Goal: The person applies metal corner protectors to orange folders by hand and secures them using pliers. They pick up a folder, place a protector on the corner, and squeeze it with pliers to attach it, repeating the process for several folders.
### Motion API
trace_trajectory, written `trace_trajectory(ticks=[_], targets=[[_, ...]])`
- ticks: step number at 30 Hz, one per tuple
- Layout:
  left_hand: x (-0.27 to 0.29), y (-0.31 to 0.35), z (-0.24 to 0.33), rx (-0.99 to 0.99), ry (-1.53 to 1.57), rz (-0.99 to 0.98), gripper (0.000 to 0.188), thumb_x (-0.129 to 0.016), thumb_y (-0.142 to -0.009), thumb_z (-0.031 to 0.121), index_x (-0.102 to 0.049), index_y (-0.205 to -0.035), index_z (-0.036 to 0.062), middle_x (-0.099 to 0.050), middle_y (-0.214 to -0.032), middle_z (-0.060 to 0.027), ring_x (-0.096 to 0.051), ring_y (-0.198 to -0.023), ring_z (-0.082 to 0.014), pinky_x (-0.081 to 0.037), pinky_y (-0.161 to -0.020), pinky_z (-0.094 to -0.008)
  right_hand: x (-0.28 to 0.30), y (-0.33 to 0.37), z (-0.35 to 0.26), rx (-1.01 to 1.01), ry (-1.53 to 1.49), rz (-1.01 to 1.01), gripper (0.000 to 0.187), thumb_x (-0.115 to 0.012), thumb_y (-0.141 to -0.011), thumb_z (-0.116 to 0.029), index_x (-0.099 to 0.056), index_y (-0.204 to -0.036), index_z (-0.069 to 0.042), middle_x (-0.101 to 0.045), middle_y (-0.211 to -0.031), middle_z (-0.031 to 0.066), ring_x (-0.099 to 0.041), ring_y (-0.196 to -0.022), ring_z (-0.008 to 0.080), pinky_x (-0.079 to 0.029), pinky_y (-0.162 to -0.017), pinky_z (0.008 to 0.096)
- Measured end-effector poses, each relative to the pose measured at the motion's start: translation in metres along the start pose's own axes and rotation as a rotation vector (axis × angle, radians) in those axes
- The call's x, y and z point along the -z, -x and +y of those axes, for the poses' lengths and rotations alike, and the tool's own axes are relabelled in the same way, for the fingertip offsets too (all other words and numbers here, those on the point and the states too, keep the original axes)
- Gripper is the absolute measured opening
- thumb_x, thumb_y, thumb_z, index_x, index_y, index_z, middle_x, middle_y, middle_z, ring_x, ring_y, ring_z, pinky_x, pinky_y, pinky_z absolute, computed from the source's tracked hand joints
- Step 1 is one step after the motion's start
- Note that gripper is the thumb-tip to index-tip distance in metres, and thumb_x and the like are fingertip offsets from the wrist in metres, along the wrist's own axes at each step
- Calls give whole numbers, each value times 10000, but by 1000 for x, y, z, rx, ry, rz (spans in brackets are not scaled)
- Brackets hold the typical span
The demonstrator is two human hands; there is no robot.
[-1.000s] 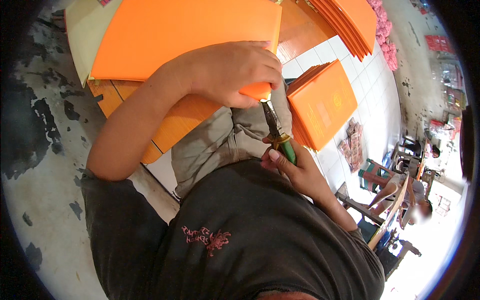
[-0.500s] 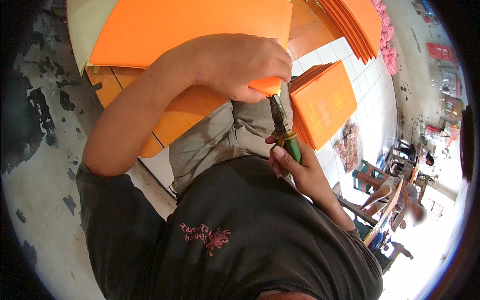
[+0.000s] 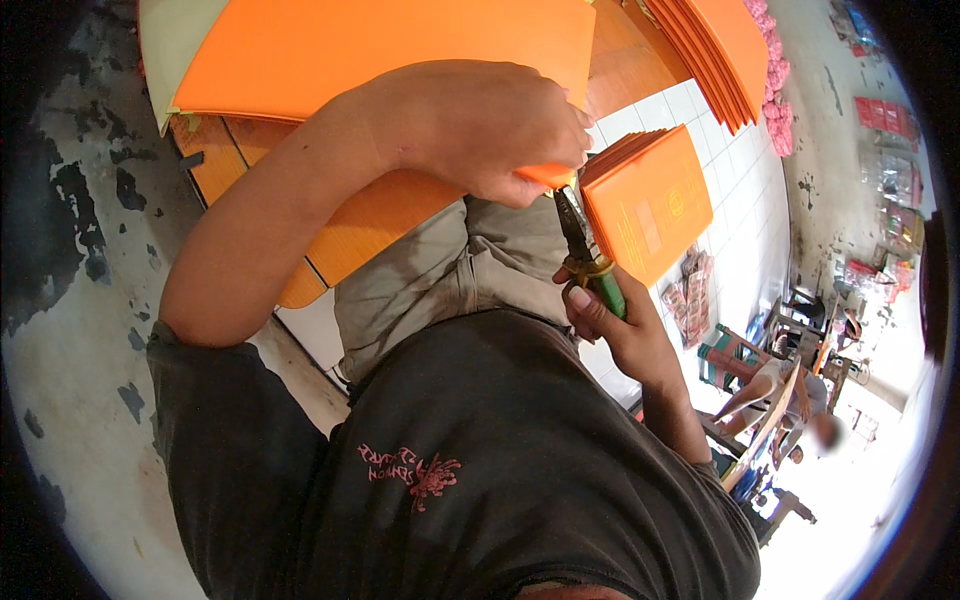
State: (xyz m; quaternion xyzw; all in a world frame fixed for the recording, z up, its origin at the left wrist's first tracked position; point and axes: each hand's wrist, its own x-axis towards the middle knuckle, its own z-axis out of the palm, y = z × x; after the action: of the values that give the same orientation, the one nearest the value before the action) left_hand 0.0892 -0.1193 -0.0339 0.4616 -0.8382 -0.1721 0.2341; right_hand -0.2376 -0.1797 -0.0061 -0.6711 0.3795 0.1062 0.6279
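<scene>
My left hand [image 3: 515,130] is bent over the near right edge of a large orange cover [image 3: 400,35] on the wooden table. Its fingers close on a small orange corner [image 3: 545,174], and whether this belongs to the large cover I cannot tell. In my right hand [image 3: 630,330] are pliers [image 3: 578,232] with green and yellow handles, pointing up and away. Their jaw tips meet the corner just beside my left fingers. My left hand partly hides the pinched material.
The wooden table [image 3: 370,235] lies ahead above my lap. On the white tiles to the right stands a stack of orange folders [image 3: 655,215]. Farther up is another orange stack [image 3: 715,60] beside pink bundles [image 3: 775,110]. Other people sit at a bench far right.
The pliers and my right hand have shifted slightly right. My left hand has moved a little up and right, and less of the orange corner shows under it.
</scene>
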Motion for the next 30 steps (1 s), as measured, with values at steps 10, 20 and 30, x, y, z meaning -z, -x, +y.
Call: trace_trajectory(ticks=[10,20,30], targets=[[-6,1,-5,-45,-88,11,453,-791,-920,197,-775,-1318,-18,-750,-1480,-187,-633,-1511,-332,-478,-1290,-524,23,-11,-3,5,176,-38,263,-708,-1160,-254,-689,-1331,-55,-692,-1034,43,-631,-946,131,-532,-831,332],[-6,-2,-3,9,-76,-37,453,-781,-933,221,-772,-1324,-8,-746,-1500,-174,-630,-1514,-331,-473,-1299,-536,25,-15,-3,36,226,-31,264,-733,-1146,-247,-678,-1308,-45,-691,-1035,51,-633,-972,148,-532,-873,345],[-3,-6,2,43,-96,-116,452,-763,-967,239,-757,-1345,-8,-743,-1506,-167,-619,-1526,-326,-460,-1308,-521,8,-7,6,-31,91,8,303,-701,-1169,-286,-670,-1329,-31,-668,-1018,41,-610,-949,131,-522,-853,333]])
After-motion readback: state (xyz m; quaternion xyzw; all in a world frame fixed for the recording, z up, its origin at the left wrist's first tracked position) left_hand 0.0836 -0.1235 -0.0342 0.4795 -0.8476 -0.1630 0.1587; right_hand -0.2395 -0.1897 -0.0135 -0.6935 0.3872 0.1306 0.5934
